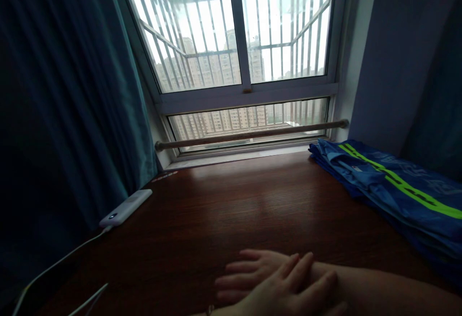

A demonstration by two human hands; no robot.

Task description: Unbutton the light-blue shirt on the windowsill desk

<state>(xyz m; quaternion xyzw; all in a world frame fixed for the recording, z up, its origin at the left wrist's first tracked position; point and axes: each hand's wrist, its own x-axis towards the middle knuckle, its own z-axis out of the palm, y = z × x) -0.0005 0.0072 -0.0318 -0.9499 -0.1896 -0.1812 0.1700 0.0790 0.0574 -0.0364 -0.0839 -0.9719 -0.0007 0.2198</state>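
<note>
Near the bottom edge of the head view, my right hand (249, 270) reaches in from the right, palm down over the brown wooden tabletop (231, 210), its fingers spread and pointing left. Across its wrist lies my left hand (285, 289), coming from the bottom edge with its fingers apart. Some of the left fingertips rest on the right forearm (378, 280). Neither hand holds an object. A thin band shows at the left wrist, partly cut off by the frame. The left hand covers part of the right hand.
On the right lies a stack of folded blue cloth (382, 186) with a yellow-green stripe. A white power bank-like device (126, 207) with a white cable (65, 260) sits at left beside a blue curtain (108, 89). Behind the table is a barred window (245, 89) with a rail (252, 134).
</note>
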